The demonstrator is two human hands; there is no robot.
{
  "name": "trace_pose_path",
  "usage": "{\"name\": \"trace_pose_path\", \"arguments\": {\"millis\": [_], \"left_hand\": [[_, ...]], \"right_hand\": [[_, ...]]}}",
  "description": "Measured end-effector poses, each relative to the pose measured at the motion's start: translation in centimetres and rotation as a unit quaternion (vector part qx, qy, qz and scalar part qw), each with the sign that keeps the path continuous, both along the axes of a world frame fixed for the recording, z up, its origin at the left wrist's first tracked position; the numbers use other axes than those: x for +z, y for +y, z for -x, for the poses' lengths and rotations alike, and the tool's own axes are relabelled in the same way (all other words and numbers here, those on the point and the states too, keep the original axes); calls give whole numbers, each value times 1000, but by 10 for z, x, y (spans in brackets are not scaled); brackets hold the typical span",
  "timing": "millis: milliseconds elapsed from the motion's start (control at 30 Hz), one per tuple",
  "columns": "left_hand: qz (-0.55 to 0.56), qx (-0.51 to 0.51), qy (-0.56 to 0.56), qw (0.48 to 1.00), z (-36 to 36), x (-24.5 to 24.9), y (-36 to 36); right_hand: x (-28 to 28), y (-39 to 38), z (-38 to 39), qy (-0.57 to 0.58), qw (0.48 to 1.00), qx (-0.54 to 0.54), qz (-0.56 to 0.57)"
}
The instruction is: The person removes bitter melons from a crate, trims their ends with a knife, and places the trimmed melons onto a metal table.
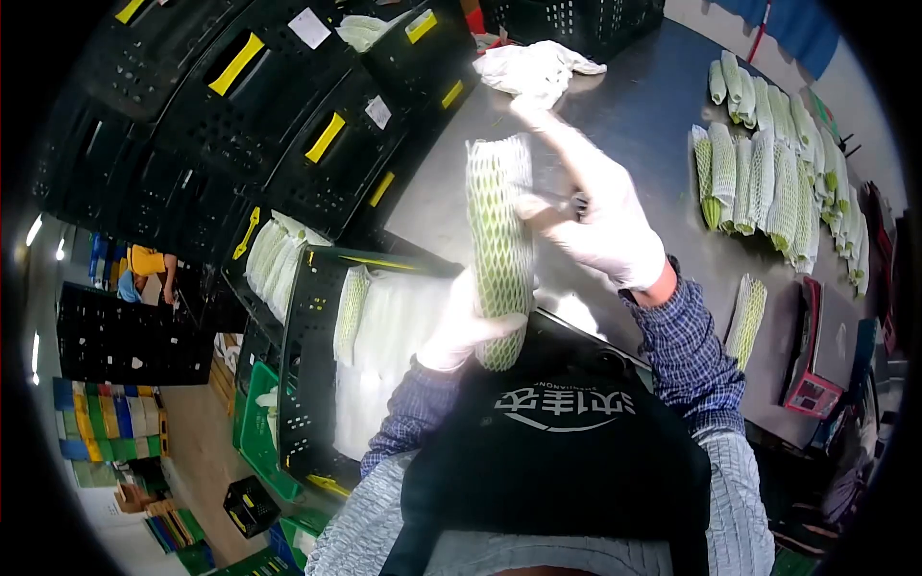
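My left hand point(463, 322), in a white glove, is wrapped round the lower part of a green vegetable in white foam netting point(499, 240), which stands nearly upright before me. My right hand point(600, 216), gloved too, is just right of its upper part, with fingers apart; one finger points up towards a crumpled white cloth point(538, 72), and other fingertips are near the netting. Below my left hand is a black crate point(312, 355) with a white liner and one netted vegetable point(351, 315) at its side.
Many netted vegetables point(783, 182) lie in rows on the metal table point(634, 125) at the right, with a single one point(745, 322) nearer me. Stacked black crates point(279, 125) rise at the left. A pink-edged box point(816, 360) is at the right. A person point(149, 264) is far left.
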State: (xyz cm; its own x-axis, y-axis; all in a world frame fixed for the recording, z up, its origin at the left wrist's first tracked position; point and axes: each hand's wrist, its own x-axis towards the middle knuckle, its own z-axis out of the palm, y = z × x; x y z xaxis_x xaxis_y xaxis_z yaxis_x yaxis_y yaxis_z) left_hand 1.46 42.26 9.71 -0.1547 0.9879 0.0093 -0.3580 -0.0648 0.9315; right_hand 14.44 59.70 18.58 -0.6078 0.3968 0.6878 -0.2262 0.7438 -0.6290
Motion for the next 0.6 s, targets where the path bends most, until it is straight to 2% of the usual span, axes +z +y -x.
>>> {"name": "trace_pose_path", "arguments": {"millis": [33,67,100,167,233,267,300,333,367,400,433,500,533,567,600], "left_hand": [[9,1,35,999,3,-3,2],[11,4,22,1000,3,-3,2],[12,11,9,1000,3,0,2],[-10,35,-29,999,-1,8,-3],[-71,79,231,967,-4,27,6],[-59,88,220,970,-1,23,4],[-6,81,85,993,1,12,0],[41,88,-43,994,4,5,-4],[74,101,-117,985,4,4,-7],[17,89,56,994,6,-7,-12],[16,106,76,991,7,-4,-9],[-15,131,124,984,7,-5,-6],[-32,143,148,978,7,-6,-6],[11,127,170,977,9,-3,-14],[31,155,62,985,9,-10,-15]], "right_hand": [[-2,1,1,-19,1000,21,7],[-4,1,4,-38,998,46,13],[-1,-4,7,-23,993,-59,-95],[-16,-7,7,-8,993,-61,-98],[-19,-22,11,28,994,-44,-97],[-17,-32,13,32,992,-21,-123],[-17,-37,14,22,993,-15,-114],[-17,-39,14,13,994,-12,-107],[-24,-38,16,37,987,-83,-132],[-24,-34,19,42,995,-67,-53],[-23,-31,22,54,997,-52,27],[-8,-27,6,-91,994,-50,29],[-9,-33,5,-92,994,-60,-31],[-12,-38,4,-92,989,-69,-90],[-14,-45,3,-93,981,-78,-150]]}}
